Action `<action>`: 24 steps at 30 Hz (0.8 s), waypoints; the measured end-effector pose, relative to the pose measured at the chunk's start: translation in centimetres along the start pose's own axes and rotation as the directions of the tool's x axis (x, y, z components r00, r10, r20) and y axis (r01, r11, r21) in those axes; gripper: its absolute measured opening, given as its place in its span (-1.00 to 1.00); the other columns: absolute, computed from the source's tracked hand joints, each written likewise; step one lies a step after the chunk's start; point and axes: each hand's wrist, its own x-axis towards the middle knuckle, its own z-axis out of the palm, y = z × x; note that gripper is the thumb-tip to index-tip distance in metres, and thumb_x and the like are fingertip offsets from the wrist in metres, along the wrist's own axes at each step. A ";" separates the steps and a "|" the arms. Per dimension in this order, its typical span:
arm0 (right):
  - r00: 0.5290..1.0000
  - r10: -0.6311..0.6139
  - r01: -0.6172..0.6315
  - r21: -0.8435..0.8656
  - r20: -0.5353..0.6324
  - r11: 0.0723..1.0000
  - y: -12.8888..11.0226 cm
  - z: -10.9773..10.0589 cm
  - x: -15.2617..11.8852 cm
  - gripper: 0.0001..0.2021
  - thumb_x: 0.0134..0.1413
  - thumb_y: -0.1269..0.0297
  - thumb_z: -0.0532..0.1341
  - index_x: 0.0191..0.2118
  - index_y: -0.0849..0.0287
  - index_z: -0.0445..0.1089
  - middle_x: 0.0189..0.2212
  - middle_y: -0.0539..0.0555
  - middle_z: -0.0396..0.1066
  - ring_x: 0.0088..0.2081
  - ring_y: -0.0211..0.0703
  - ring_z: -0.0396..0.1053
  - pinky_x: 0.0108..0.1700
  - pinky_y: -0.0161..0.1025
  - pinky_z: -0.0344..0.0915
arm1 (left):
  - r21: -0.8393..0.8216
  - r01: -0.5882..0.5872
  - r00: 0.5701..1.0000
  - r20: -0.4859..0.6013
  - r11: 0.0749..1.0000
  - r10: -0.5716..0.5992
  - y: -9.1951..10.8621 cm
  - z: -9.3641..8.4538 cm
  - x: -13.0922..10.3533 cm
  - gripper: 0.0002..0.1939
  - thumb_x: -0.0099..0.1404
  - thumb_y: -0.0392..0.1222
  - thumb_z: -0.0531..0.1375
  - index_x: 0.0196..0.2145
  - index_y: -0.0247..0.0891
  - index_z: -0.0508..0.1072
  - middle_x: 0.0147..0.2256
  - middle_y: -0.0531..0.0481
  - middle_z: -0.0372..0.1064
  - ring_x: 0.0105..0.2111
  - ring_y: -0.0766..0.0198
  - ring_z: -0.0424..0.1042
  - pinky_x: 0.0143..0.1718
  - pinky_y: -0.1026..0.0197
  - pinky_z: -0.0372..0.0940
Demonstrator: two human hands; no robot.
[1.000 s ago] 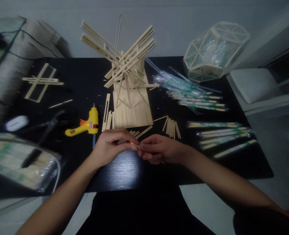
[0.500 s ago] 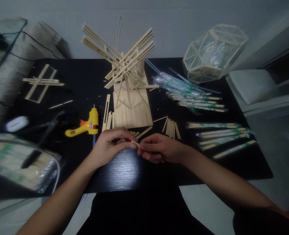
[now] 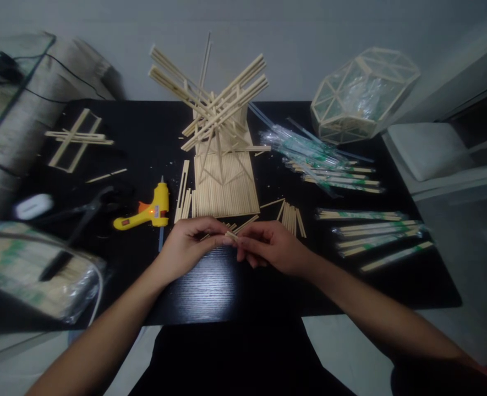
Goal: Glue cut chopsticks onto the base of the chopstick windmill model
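A short piece of wooden stick [image 3: 231,235] is pinched between my two hands above the near part of the black table. My left hand [image 3: 193,242] grips its left end with thumb and fingers, while my right hand [image 3: 270,246] closes on the right end; most of the piece is covered by fingertips. Just beyond the hands stands a windmill-like model [image 3: 226,181] of wooden sticks with crossed blades [image 3: 220,110]. Loose cut sticks [image 3: 293,218] lie beside its right front corner, and longer sticks [image 3: 182,192] lie along its left side.
A yellow glue gun [image 3: 152,209] lies left of the model, near dark pliers [image 3: 80,220]. A crossed stick frame [image 3: 76,137] is at the far left. Wrapped chopsticks [image 3: 375,231] lie on the right, below a faceted frame [image 3: 362,99]. A bagged bundle [image 3: 32,269] sits at near left.
My right hand has turned slightly and its lower fingers have shifted around the small stick piece. The whole view has moved a little.
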 end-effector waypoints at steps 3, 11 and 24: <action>0.981 -0.166 0.132 -0.280 -0.103 0.951 0.2 0.2 -0.2 -0.80 0.38 0.16 0.29 -0.22 0.19 0.54 -0.41 -0.03 0.54 -0.51 -0.36 0.39 -0.45 -0.38 0.29 | 0.022 0.016 1.000 -0.017 1.000 -0.016 -0.1 0.2 0.1 -0.97 0.25 -0.24 0.41 -0.33 -0.22 0.68 -0.36 -0.01 0.65 -0.36 0.31 0.60 -0.28 0.34 0.47; 0.874 -0.480 0.314 -0.671 -0.072 0.672 1.4 0.1 -0.4 -0.86 0.44 0.35 0.21 -0.17 0.15 0.53 -0.37 -0.04 0.56 -0.45 -0.32 0.45 -0.28 -0.34 0.37 | 0.074 -0.029 0.997 -0.067 0.997 0.034 -0.3 0.8 0.0 -0.94 0.28 -0.21 0.41 -0.31 -0.23 0.66 -0.35 -0.01 0.65 -0.36 0.30 0.60 -0.29 0.30 0.47; 0.846 -0.526 0.291 -0.750 -0.088 0.594 1.0 -0.4 -0.5 -0.84 0.44 0.34 0.19 -0.18 0.17 0.53 -0.42 -0.03 0.57 -0.50 -0.31 0.46 -0.38 -0.37 0.36 | 0.366 -0.050 0.973 -0.193 0.929 0.128 0.7 -2.9 -1.4 -0.68 0.39 0.02 0.33 0.00 -0.18 0.60 -0.16 -0.02 0.61 -0.17 0.21 0.58 -0.05 0.17 0.45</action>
